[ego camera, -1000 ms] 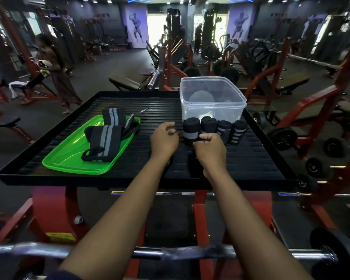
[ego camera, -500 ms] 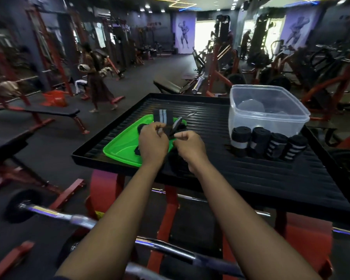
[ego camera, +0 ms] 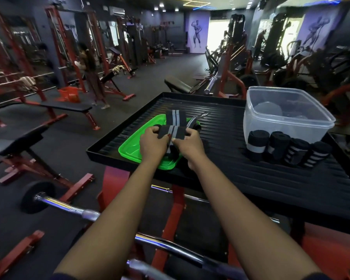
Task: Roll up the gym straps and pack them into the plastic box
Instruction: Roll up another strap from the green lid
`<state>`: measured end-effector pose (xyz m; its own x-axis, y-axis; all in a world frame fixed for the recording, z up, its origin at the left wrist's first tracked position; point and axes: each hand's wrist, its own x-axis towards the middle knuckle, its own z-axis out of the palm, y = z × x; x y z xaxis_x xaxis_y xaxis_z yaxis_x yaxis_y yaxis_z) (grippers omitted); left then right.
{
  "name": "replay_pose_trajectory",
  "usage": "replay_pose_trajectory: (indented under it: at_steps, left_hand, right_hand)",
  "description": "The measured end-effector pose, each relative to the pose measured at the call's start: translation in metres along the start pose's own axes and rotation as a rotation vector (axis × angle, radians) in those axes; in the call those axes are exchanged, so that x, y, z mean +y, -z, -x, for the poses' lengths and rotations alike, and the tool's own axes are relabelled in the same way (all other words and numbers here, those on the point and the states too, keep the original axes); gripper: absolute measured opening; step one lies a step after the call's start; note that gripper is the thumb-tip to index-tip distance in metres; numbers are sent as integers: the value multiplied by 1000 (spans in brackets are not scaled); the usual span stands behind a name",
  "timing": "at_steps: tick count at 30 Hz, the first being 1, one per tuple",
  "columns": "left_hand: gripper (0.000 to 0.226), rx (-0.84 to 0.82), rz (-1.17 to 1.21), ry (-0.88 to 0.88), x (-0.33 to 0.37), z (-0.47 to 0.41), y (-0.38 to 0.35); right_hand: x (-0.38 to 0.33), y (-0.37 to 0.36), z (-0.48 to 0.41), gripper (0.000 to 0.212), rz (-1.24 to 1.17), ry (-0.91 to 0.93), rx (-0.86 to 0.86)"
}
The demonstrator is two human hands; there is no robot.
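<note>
Both hands have left the row of rolled straps (ego camera: 289,151) and come across to the green tray (ego camera: 129,150) at the left of the desk (ego camera: 240,174), where they take up a fresh strap. The left hand (ego camera: 153,144) and the right hand (ego camera: 189,145) are each clenched on the flat strap (ego camera: 173,131), black with grey stripes, gripping it from either end just above the tray. From here it looks as if the near end is being turned under to start a roll, though the fingers hide that edge. Another strap (ego camera: 175,116) lies behind it on the tray, not yet rolled. Four finished rolls stand side by side on the desk, touching the front wall of the plastic box (ego camera: 250,118), and none of them seems to be inside it. So the last roll is set down and a new one is beginning; rolling is well along, while the packing has not yet started.
</note>
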<state>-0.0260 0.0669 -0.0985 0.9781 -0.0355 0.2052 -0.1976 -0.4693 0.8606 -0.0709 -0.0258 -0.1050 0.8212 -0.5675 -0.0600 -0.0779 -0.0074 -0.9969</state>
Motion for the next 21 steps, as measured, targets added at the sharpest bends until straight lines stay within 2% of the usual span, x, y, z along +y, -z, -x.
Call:
replay_pose_trajectory:
  at_steps: [2,4,6,8,9,13,15,18,21]
  left_hand:
    - [35,-37,60,-5,1,-1,-1]
    - [31,-89,167,-18,3,0,-1]
    - [31,-114,299,-12,8,2,-2]
    - [20,-168,470,14,18,5,-2]
    - [16,-225,558,33,23,6,-1]
    - [12,-410,714,51,36,11,-1]
    - [8,-450,794,115,39,13,-4]
    - [22,-527,815,237,44,21,-11]
    - [30,-579,819,276,45,30,-22]
  right_hand:
    - [-2,2,0,72,-133,-6,13]
    - [-7,7,1,61,-243,24,39]
    - [-12,13,3,42,-366,16,17]
    - [-16,17,8,16,-522,-21,-62]
    - [-19,20,10,14,-567,-29,-74]
    - [-26,40,12,50,-524,41,-12]
    - [-29,51,16,56,-512,81,-1]
    - [-26,65,22,60,-554,107,-11]
    - [-21,79,27,65,-582,132,-28]
